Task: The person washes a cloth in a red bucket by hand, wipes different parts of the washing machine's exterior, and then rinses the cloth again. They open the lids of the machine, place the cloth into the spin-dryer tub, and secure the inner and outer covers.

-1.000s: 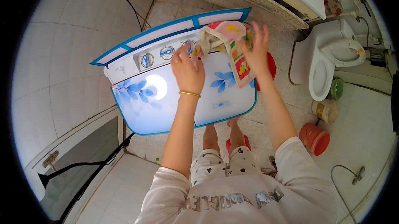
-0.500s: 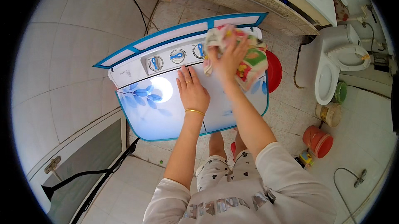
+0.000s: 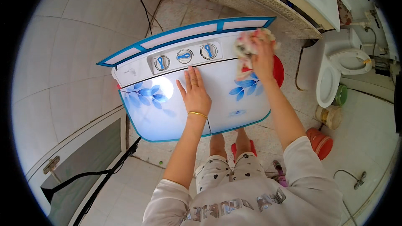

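Observation:
In front of me stands a twin-tub washing machine point(image 3: 226, 87) with white lids, blue leaf prints and blue edging. My left hand point(image 3: 197, 94) lies flat on the lids near the middle seam, fingers stretched toward the knobs and slightly apart. A crumpled patterned cloth point(image 3: 247, 48) in red, cream and green is under my right hand point(image 3: 264, 60), at the right end of the control panel point(image 3: 138, 72). The fingers press on the cloth and are a little blurred. Three blue-handled knobs point(image 3: 184, 56) sit left of the cloth. A blue-framed flap point(image 3: 176, 36) stands raised along the machine's back edge.
A red basin point(image 3: 278, 72) shows beyond the machine's right side. Farther right are a white toilet point(image 3: 328, 81), a green bucket point(image 3: 342, 95), a pale bucket point(image 3: 329, 117) and a red bucket point(image 3: 320, 143). A white-framed door point(image 3: 90, 157) is at the lower left; a cabinet point(image 3: 259, 4) stands behind.
My right hand has slid the cloth to the right along the panel, uncovering the right knob and the right leaf print. My left hand stays on the lids, its fingers spread a little more.

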Demonstrator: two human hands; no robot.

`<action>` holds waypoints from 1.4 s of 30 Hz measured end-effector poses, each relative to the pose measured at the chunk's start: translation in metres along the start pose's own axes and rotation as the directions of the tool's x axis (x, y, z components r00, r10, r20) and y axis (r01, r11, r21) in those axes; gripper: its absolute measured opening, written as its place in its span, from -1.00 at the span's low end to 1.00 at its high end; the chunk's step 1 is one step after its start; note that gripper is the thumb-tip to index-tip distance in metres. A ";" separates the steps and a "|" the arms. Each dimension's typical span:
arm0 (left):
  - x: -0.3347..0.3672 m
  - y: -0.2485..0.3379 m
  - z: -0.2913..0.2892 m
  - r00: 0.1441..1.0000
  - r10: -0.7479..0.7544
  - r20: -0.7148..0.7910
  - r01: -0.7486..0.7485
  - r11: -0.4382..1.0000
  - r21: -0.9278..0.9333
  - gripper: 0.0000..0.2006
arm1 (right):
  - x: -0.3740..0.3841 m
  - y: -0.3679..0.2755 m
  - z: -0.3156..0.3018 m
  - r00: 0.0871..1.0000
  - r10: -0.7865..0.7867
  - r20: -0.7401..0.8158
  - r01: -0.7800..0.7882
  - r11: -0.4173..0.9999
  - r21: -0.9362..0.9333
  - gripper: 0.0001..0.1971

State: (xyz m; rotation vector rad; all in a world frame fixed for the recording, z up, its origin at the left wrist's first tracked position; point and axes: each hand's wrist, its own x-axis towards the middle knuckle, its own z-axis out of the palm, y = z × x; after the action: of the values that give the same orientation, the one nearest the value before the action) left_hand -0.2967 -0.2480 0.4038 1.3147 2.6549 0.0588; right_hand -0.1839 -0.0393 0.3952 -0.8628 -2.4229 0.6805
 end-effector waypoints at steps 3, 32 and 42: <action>0.002 0.001 -0.001 1.000 0.013 -0.018 -0.014 0.998 -0.062 -0.27 | -0.010 0.015 0.002 0.968 0.145 -0.203 -0.159 0.986 -0.055 -0.52; 0.016 0.005 -0.015 0.997 -0.055 -0.056 0.044 0.981 -0.189 -0.43 | -0.060 -0.062 -0.003 0.993 0.104 0.054 -0.107 0.993 0.053 -0.62; 0.009 0.006 -0.003 0.987 -0.086 -0.139 0.059 0.980 -0.188 -0.43 | -0.002 -0.085 0.013 0.983 -0.077 0.165 0.089 0.994 -0.066 -0.43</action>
State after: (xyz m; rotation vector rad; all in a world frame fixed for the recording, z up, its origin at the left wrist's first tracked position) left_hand -0.2981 -0.2375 0.4058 1.1963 2.7370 0.3944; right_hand -0.2270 -0.1018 0.4352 -0.7552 -2.6279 0.6577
